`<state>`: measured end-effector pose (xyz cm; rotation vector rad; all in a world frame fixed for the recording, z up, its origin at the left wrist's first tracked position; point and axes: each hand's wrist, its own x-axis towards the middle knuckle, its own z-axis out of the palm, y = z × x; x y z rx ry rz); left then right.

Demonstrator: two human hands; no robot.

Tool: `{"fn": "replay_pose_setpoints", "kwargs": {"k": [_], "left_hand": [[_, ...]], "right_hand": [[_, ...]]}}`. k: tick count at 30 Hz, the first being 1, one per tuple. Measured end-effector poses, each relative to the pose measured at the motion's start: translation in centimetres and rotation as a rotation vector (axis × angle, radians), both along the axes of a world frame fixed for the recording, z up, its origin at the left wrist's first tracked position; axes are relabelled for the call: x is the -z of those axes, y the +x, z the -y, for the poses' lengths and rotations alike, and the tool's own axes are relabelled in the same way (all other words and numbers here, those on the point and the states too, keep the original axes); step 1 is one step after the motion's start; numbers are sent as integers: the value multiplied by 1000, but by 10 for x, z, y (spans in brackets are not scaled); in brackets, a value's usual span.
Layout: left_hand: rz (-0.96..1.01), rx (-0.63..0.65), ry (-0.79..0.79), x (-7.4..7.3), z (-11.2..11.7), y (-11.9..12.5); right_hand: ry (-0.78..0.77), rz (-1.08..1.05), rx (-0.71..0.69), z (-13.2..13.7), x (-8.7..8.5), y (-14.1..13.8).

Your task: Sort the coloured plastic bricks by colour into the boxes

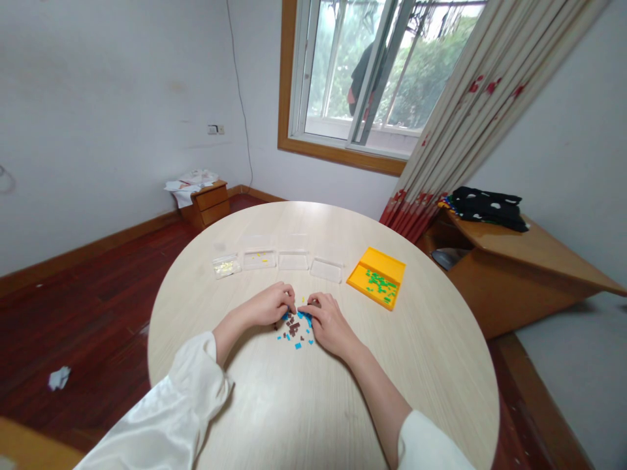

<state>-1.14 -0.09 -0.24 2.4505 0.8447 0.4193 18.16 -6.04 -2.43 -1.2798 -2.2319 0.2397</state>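
Observation:
A small pile of tiny brown building blocks (294, 328) and blue building blocks (298, 346) lies on the round table. At the pile's left edge, my left hand (272, 305) has its fingers bent down and pressed together; anything between the fingertips is too small to make out. Across from it, my right hand (333, 324) rests over the blue pieces on the right side, one finger stretched toward the middle and apart from the curled ones. A few yellow blocks (303, 300) lie just beyond, between the hands.
Beyond my hands stand a clear box (226, 266) of pale pieces, a clear tray (259, 260) with a few yellow pieces, and two more clear trays (294, 261). An open yellow case (376, 259) with green blocks (381, 286) lies right. The table (294, 411) has a rounded edge.

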Motion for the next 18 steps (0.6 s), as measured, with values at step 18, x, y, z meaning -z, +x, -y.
{"fn": "replay_pose_setpoints", "kwargs": {"k": [18], "left_hand": [[-6,-164,106,4,0,2]], "right_hand": [[-31,-118,-9,0,-6,7]]}}
